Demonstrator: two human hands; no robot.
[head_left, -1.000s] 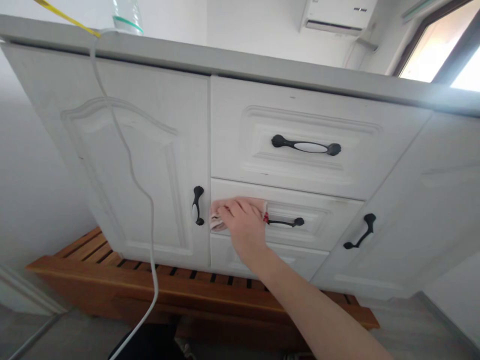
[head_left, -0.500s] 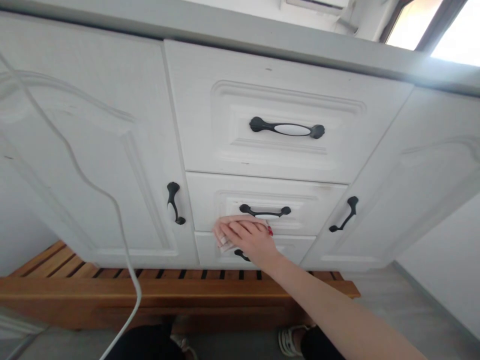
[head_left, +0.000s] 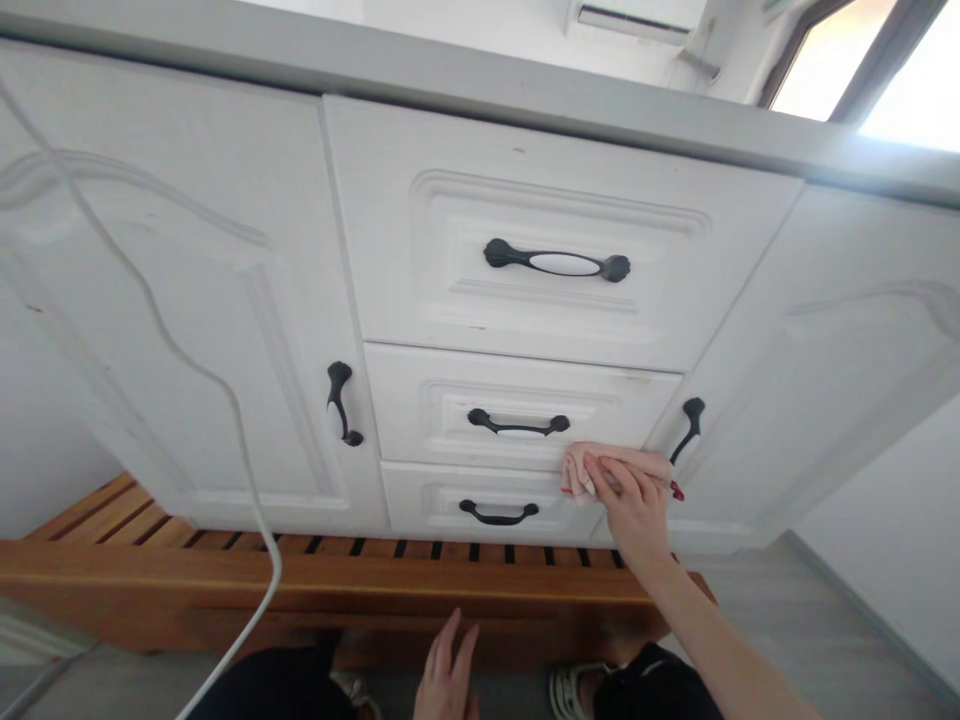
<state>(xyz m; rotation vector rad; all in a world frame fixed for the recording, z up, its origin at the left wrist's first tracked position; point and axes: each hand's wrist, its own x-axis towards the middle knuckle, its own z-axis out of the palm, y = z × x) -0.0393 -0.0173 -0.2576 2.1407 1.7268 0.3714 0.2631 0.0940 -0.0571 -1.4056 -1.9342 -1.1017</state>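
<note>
My right hand [head_left: 634,495] presses a folded pale pink cloth [head_left: 579,470] against the white cabinet front, at the right end of the seam between the middle drawer [head_left: 405,400] and the bottom drawer [head_left: 409,497]. Its fingers are closed over the cloth, just below the right door's black handle [head_left: 691,425]. A small red bit shows beside the hand. Low in the view, my left hand [head_left: 444,670] hangs in front of the wooden bench edge with fingers stretched out, holding nothing.
A slatted wooden bench [head_left: 360,575] runs along the cabinet's foot. A white cable [head_left: 244,440] hangs down across the left door [head_left: 187,330]. The top drawer [head_left: 390,290] bears a black-and-white handle [head_left: 562,263]. My legs and shoes are below the bench edge.
My right hand has slid the cloth rightward, from below the middle drawer's handle to the seam's right end. The bottom handle is uncovered now. My left hand has come into view at the bottom.
</note>
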